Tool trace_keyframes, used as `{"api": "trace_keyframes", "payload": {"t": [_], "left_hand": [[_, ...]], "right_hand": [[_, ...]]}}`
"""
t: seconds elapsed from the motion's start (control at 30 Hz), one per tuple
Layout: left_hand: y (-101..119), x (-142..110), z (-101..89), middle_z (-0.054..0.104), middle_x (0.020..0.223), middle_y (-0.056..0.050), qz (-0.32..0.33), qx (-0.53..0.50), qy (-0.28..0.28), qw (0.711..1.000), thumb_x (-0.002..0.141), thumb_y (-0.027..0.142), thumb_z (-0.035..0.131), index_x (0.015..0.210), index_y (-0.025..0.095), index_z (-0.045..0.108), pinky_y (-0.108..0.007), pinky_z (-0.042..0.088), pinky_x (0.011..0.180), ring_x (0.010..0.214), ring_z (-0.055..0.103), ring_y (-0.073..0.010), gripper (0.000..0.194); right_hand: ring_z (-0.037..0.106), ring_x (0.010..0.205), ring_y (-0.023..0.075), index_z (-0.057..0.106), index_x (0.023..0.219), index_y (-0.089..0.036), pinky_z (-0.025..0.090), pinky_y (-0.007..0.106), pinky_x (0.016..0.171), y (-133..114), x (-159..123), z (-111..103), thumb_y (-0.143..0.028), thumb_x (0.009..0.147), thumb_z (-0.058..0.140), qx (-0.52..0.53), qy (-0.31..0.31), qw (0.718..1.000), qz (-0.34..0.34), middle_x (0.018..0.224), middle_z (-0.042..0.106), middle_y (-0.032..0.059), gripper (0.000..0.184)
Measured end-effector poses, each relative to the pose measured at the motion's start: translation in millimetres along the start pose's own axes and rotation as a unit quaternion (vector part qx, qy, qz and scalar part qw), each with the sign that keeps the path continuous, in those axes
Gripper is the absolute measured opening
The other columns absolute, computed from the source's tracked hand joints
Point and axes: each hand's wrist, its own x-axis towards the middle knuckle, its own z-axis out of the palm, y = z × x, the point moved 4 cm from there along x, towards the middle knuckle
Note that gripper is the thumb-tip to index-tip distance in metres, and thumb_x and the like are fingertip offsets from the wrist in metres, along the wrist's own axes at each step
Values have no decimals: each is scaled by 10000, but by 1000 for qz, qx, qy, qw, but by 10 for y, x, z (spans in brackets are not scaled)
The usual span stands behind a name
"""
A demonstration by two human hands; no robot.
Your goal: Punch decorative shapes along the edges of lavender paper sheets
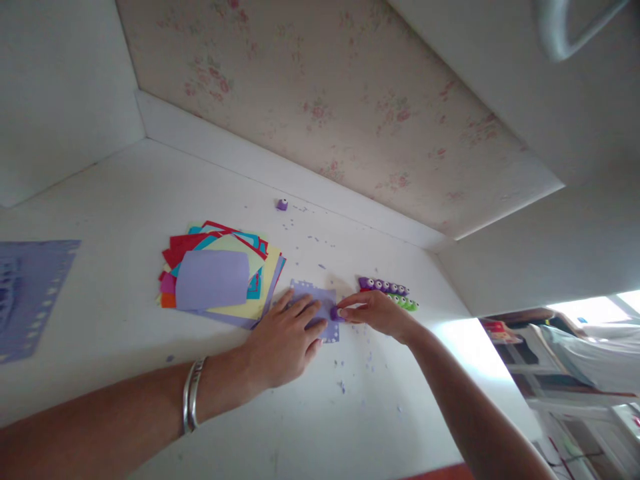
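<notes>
A small purple sheet of paper (327, 300) lies on the white table, with punched holes along its edges. My left hand (287, 333) rests flat on this sheet, fingers spread. At the sheet's right edge, my right hand (373, 310) grips a small purple craft punch (336, 313) between thumb and fingers. The punch sits over the paper's edge; its far side is partly covered by the fingertips. Just beyond the right hand stands a row of purple punches (385, 286) with white buttons, beside green punches (405, 303) partly hidden by that hand.
A stack of coloured paper (213, 280) lies left of the sheet. Another purple punch (283, 205) stands near the wall. Tiny paper bits (341, 387) are scattered about. A larger purple punched sheet (37, 293) is at far left. A floral panel (320, 100) rises behind the table.
</notes>
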Motion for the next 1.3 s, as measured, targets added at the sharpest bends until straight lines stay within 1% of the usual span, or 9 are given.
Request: {"api": "trace_keyframes", "payload": {"t": [0.13, 0.23, 0.4, 0.53, 0.7, 0.9, 1.03, 1.13, 1.3], "left_hand": [[-3, 2, -10, 570, 1404, -74, -3, -6, -2, 1000, 990, 387, 488, 1249, 255, 637, -521, 188, 1174, 1341, 453, -265, 326], [-2, 6, -16, 570, 1401, -74, -7, -10, -6, 1000, 993, 384, 483, 1244, 257, 639, -525, 188, 1175, 1341, 452, -267, 322], [1, 16, -17, 557, 1413, -74, -10, -13, -16, 1000, 998, 383, 471, 1247, 256, 632, -531, 177, 1181, 1350, 440, -267, 323], [1, 26, -14, 552, 1416, -77, -14, -13, -26, 999, 1002, 380, 460, 1255, 254, 626, -538, 166, 1187, 1352, 435, -270, 328], [4, 41, -20, 560, 1406, -70, -17, -16, -35, 999, 1000, 361, 463, 1249, 253, 629, -536, 156, 1195, 1347, 438, -271, 318], [14, 33, -36, 571, 1393, -74, -13, -12, -24, 1000, 988, 368, 490, 1256, 262, 632, -535, 182, 1179, 1325, 459, -272, 322], [23, 21, -31, 578, 1388, -70, -7, -3, -17, 1000, 986, 368, 492, 1239, 262, 642, -527, 196, 1171, 1320, 465, -270, 312], [26, 14, -38, 578, 1389, -67, -6, 0, -15, 1000, 985, 371, 495, 1237, 264, 639, -532, 198, 1167, 1315, 469, -272, 310], [19, 12, -56, 589, 1368, -72, -12, 8, -10, 1000, 980, 371, 504, 1225, 264, 642, -543, 206, 1159, 1299, 482, -278, 301]], "right_hand": [[719, 798, 205, 811, 919, -262, 590, 322, 728, 24, 46, -33, -468, 727, 806, -2, -28, 999, 44, 834, 782, 44, 282], [711, 791, 195, 810, 917, -288, 565, 308, 701, 29, 71, -49, -481, 726, 799, -25, -40, 997, 53, 814, 774, 26, 272], [654, 639, 178, 808, 850, -253, 476, 281, 553, -30, 83, -62, -473, 713, 802, -118, 10, 992, 38, 685, 731, 25, 259], [615, 565, 157, 798, 784, -218, 440, 271, 519, -130, 55, -13, -387, 734, 782, -160, 36, 986, 32, 626, 701, 31, 177], [595, 530, 142, 775, 720, -203, 390, 244, 471, -237, 57, 3, -368, 715, 782, -190, 45, 979, 54, 595, 695, 28, 165], [618, 550, 146, 794, 723, -200, 411, 237, 482, -204, 120, -53, -398, 680, 799, -186, 31, 981, 41, 599, 710, 31, 202], [681, 653, 168, 800, 800, -201, 505, 250, 572, -118, 113, -66, -443, 700, 798, -111, -8, 993, 23, 702, 754, 62, 262], [708, 741, 181, 805, 888, -223, 553, 269, 648, -80, 85, -85, -455, 734, 782, -70, -18, 997, 17, 808, 776, 68, 280], [710, 768, 181, 810, 940, -237, 577, 271, 688, -22, 28, -146, -396, 766, 760, -94, -25, 995, 22, 866, 777, 67, 241]]}}
